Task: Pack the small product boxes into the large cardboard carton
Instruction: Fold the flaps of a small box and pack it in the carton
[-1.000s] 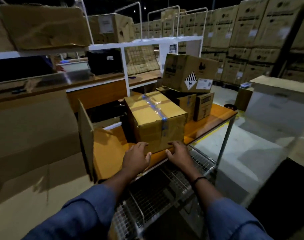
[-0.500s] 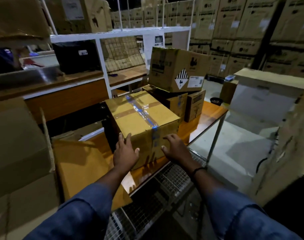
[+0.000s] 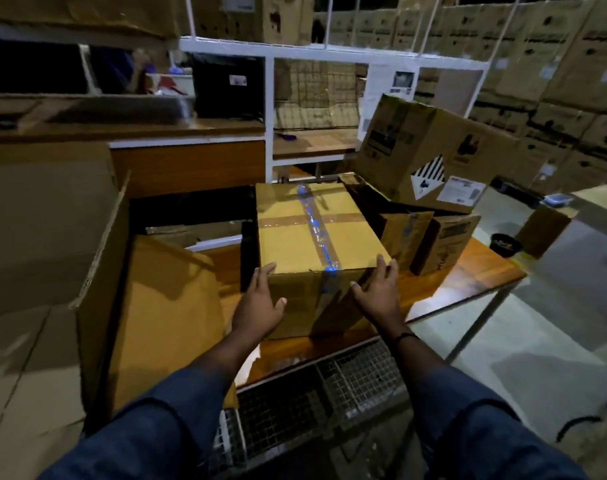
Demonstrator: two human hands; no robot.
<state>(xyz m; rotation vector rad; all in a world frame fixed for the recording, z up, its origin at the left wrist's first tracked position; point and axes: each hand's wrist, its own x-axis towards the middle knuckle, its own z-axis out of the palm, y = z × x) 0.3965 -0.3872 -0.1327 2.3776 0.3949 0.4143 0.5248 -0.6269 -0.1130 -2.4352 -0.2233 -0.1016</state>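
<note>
The left hand [image 3: 260, 306] and right hand [image 3: 378, 292] press the 2 near corners of the taped box [image 3: 312, 244]. Fingers lie spread and flat against its sides. The box sits on the bench [image 3: 475, 268].

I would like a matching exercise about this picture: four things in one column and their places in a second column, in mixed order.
1 taped box
2 labelled box
3 left hand
4 black tub

a on the floor
b on top of smaller boxes
c on the table, nearest the person
d touching the taped box's left side

Pairs: 1-c, 2-b, 3-d, 4-a
</note>
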